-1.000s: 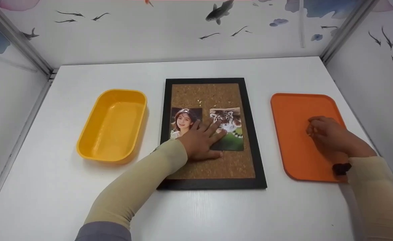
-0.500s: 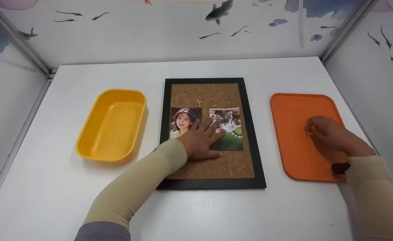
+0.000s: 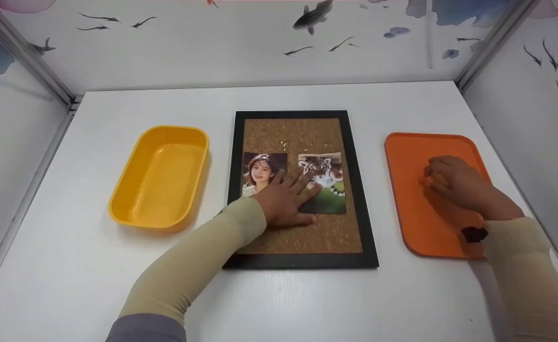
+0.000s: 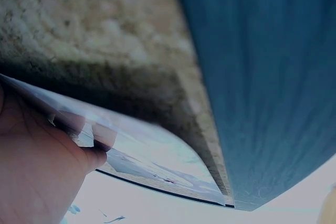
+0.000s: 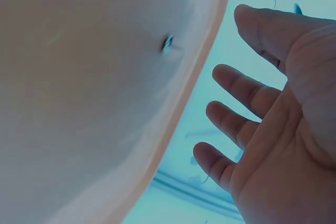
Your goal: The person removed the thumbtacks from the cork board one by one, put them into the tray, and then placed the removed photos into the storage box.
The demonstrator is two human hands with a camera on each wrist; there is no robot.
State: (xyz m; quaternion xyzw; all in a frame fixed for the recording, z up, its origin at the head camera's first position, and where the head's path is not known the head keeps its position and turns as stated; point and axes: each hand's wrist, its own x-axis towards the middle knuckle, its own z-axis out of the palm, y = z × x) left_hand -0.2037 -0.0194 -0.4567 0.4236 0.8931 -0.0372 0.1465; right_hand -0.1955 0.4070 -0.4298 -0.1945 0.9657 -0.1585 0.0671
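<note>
A black-framed cork board (image 3: 307,237) lies on the table. On it are a portrait photo (image 3: 260,172) and a tiger photo (image 3: 327,202). The left hand (image 3: 286,199) rests flat with spread fingers over both photos' inner edges, covering part of each. In the left wrist view a photo (image 4: 152,140) bows up off the cork (image 4: 105,19) beside the hand (image 4: 42,161). Over the orange tray (image 3: 421,228) hovers the right hand (image 3: 462,183); in the right wrist view that hand (image 5: 283,114) has loosely bent, parted fingers holding nothing. A small shiny pin-like piece (image 5: 167,44) lies on the tray (image 5: 94,103).
Left of the board stands a yellow bin (image 3: 165,185). Small gold specks (image 3: 283,145) show on the cork above the photos. White printed panels (image 3: 241,52) stand behind and at both sides of the table (image 3: 279,304).
The right hand has shifted slightly left and up over the tray, and its fingers have loosened. A tiny shiny spot at its fingertips half a second ago no longer shows there. The left hand stays put.
</note>
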